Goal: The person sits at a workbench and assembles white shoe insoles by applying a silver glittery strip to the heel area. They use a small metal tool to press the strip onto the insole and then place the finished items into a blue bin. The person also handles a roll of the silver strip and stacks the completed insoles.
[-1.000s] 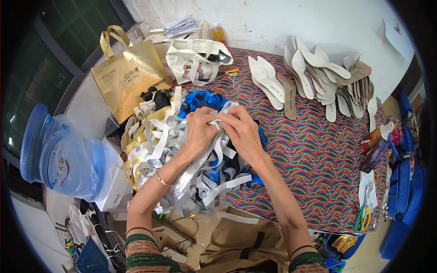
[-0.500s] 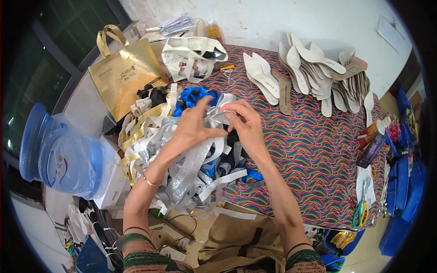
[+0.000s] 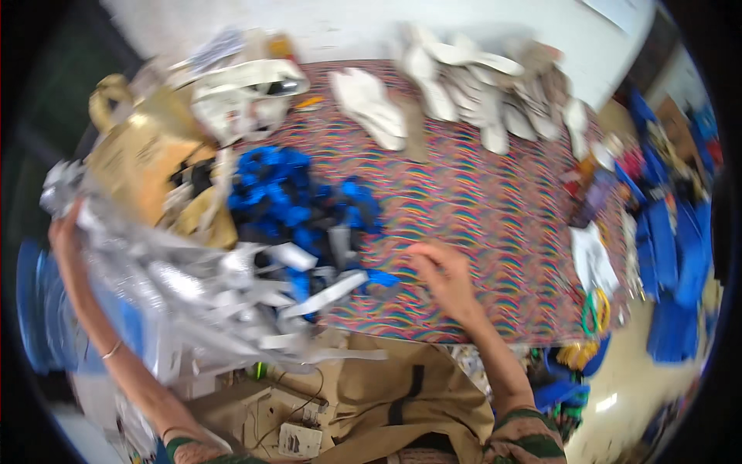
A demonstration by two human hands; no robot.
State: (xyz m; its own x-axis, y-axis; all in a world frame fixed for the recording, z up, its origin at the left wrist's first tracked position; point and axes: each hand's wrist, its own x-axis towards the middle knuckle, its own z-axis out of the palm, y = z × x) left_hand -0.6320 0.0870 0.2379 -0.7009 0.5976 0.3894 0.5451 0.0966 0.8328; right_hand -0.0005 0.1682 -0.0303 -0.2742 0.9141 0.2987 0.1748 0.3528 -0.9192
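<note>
My left hand is raised at the far left, closed on the gathered end of a bundle of silver strips. The bundle stretches down and right from it, its loose ends trailing over the table's front edge. Blue and black shiny strips lie heaped on the table, with a few white and silver strips in front of them. Over the patterned tablecloth, right of the heap, hovers my right hand. Its fingers are loosely bent and apart, with nothing seen in them; motion blurs both hands.
A gold bag and a white bag stand at the back left. Pale insole-shaped pieces are piled at the back. Scissors lie at the right edge. A blue water bottle is partly behind my left arm.
My left hand has swung far left, pulling the silver strips off the heap and uncovering the blue ones. My right hand has let go and dropped nearer. The view has shifted.
</note>
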